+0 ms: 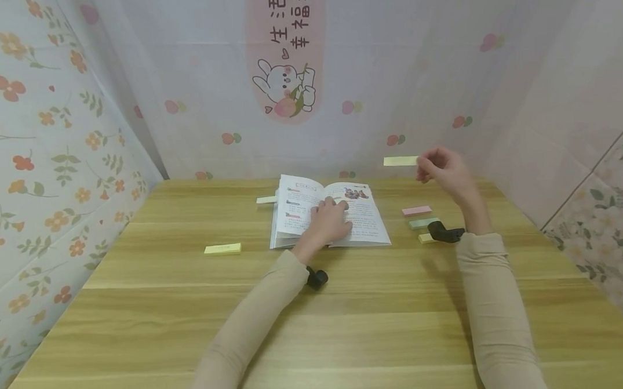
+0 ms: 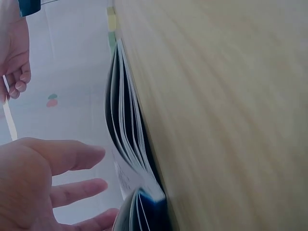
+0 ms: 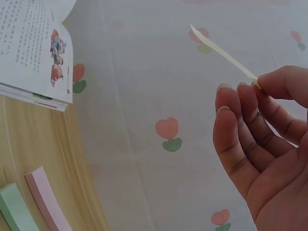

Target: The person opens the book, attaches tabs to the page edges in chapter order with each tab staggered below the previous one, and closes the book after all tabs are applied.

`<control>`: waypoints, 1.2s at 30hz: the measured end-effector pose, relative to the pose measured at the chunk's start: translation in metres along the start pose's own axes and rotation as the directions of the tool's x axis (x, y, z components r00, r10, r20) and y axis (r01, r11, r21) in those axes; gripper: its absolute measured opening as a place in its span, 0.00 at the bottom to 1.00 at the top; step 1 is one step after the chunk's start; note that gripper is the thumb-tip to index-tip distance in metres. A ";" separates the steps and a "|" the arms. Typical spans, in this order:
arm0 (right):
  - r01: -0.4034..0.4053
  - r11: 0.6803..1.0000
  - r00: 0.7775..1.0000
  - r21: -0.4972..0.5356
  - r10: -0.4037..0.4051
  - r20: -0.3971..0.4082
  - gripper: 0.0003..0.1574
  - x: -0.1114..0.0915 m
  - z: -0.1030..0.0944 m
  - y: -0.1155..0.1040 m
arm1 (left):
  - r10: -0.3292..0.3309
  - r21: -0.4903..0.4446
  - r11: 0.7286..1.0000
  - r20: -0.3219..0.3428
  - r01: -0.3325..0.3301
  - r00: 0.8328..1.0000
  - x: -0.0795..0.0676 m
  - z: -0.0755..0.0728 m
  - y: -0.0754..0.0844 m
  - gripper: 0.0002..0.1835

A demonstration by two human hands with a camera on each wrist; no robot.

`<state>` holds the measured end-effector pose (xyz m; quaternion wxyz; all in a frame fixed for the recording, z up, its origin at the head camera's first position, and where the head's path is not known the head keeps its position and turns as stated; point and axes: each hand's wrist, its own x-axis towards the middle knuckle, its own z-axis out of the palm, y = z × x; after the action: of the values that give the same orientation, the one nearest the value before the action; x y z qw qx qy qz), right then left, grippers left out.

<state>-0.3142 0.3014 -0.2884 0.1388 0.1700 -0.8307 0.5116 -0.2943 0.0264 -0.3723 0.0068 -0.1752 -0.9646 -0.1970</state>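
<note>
An open book (image 1: 367, 224) with printed text and a small coloured picture lies toward the back of the table. My left hand (image 1: 327, 221) rests on it near the middle fold, fingers spread over the pages. Raised to the right of the book, my right hand (image 1: 446, 171) pinches one end of a pale yellow sticky note strip (image 1: 400, 161) between thumb and fingertips. The strip (image 3: 224, 54) sticks out from the fingers, thin and almost edge-on in the right wrist view. Another pale strip (image 1: 266, 200) juts from the book's left edge.
Right of the book lie a pink sticky note pad (image 1: 416, 211), a green pad (image 1: 424, 223) and a yellow pad (image 1: 425, 238), the last partly behind the right wrist's black camera (image 1: 445, 233). One more yellow pad (image 1: 222, 249) sits left of the book. A patterned curtain (image 1: 198, 106) hangs behind.
</note>
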 end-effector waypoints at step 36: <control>-0.169 0.978 0.966 -0.122 0.189 0.174 0.15 0.010 0.034 0.052 | 0.030 0.074 0.997 0.105 -0.038 0.994 0.000 -0.001 -0.016 0.28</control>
<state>-0.3478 0.2911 -0.3414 0.0232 0.1333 -0.8779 0.4594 -0.2999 0.0125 -0.3774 -0.0334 -0.2013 -0.9673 -0.1507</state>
